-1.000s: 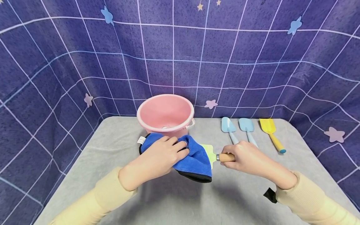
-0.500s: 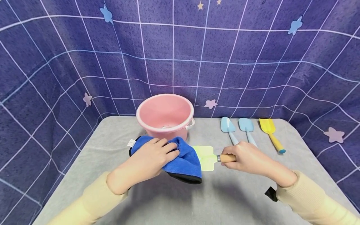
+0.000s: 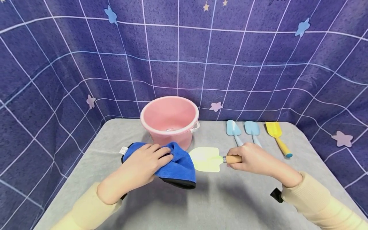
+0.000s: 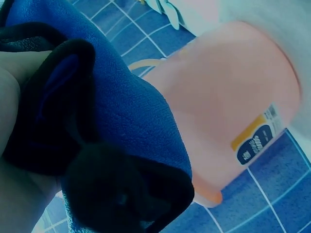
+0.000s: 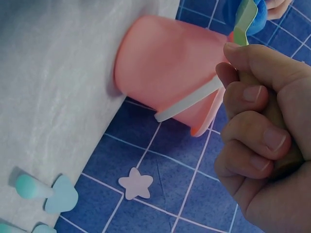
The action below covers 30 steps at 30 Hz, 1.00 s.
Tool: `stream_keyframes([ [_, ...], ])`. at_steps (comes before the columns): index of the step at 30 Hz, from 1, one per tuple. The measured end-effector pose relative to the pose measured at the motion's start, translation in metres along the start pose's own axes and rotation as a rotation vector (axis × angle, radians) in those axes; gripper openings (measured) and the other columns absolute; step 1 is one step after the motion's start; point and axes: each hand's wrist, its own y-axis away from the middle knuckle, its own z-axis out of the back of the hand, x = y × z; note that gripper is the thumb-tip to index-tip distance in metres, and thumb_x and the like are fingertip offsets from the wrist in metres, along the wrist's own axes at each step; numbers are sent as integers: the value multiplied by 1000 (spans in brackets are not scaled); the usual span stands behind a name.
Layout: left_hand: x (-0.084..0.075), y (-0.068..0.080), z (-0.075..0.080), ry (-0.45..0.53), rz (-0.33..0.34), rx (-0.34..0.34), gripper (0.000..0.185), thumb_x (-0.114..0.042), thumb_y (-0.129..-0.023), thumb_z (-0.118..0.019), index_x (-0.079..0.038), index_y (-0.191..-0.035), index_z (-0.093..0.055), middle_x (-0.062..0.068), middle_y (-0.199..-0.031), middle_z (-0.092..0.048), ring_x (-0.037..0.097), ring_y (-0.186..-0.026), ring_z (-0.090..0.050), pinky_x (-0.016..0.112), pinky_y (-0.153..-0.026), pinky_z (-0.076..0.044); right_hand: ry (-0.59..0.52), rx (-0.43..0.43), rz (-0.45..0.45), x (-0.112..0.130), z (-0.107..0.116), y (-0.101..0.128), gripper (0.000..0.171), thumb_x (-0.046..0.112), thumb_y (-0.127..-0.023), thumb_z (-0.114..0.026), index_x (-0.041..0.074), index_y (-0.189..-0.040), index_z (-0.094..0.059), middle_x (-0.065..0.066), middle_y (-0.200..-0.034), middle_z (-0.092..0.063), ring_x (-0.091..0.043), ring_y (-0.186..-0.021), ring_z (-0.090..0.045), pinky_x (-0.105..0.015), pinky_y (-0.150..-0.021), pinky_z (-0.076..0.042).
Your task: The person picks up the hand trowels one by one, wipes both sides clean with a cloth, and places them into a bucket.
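My left hand (image 3: 139, 171) grips a blue cloth (image 3: 179, 164) with black edging and a white tag, held in front of the bucket. The cloth's right end touches or overlaps the tip of a pale green toy shovel (image 3: 204, 159); exact contact cannot be told. My right hand (image 3: 253, 159) grips the shovel's wooden handle (image 3: 233, 159), its fingers wrapped round it in the right wrist view. The shovel is held level above the table, blade pointing left. In the left wrist view the blue cloth (image 4: 136, 107) bunches beside the fingers, with dark edging covering part of the hand.
A pink bucket (image 3: 172, 134) with a white handle stands behind the cloth; something small and whitish lies inside. Two light blue shovels (image 3: 233, 128) and a yellow shovel (image 3: 274, 129) lie at the back right of the grey table (image 3: 115, 137). A purple grid curtain (image 3: 187, 48) surrounds the table.
My left hand and the cloth have slid left along the shovel, uncovering nearly the whole blade. The right hand has stayed almost still, holding the handle.
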Motion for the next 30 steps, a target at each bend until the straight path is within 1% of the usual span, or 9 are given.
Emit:
stream_keyframes([
  [7, 2, 15, -2, 27, 44, -14, 52, -7, -64, -73, -10, -115, -62, 6, -114, -61, 27, -102, -57, 40, -85, -48, -12, 0, 11, -1, -1, 0, 12, 19, -76, -73, 25, -76, -63, 22, -59, -37, 7, -51, -30, -15, -48, -35],
  [12, 3, 24, -3, 30, 70, -23, 54, -5, -63, -71, -10, -116, -63, 6, -115, -61, 27, -102, -57, 41, -86, -48, -7, -8, 24, 0, -1, 0, 14, 19, -76, -73, 25, -75, -61, 22, -60, -36, 7, -52, -30, -15, -48, -35],
  [17, 5, 34, -7, 42, 91, -40, 52, -3, -62, -70, -10, -113, -64, 5, -114, -61, 26, -100, -58, 40, -84, -49, 0, -8, 26, 1, -1, 1, 14, 18, -76, -73, 25, -75, -61, 22, -59, -35, 7, -52, -30, -15, -48, -35],
  [24, 10, 45, -14, 48, 139, -5, 54, -5, -60, -73, -9, -113, -64, 6, -114, -62, 27, -103, -59, 42, -83, -49, 0, -17, 30, 2, 0, 1, 14, 19, -75, -74, 25, -75, -62, 22, -59, -37, 7, -52, -30, -15, -48, -35],
  [28, 13, 47, -13, 44, 156, 12, 57, -8, -58, -77, -8, -114, -64, 7, -117, -61, 28, -104, -59, 43, -83, -49, -2, -17, 31, 2, 0, 1, 13, 19, -75, -75, 25, -75, -63, 22, -59, -37, 7, -51, -30, -14, -47, -34],
  [30, 15, 47, -10, 42, 160, 10, 60, -9, -57, -78, -8, -115, -64, 7, -118, -61, 28, -104, -59, 44, -83, -49, -2, -15, 30, 2, 0, 0, 13, 19, -75, -75, 24, -76, -63, 22, -59, -38, 7, -51, -29, -14, -46, -33],
])
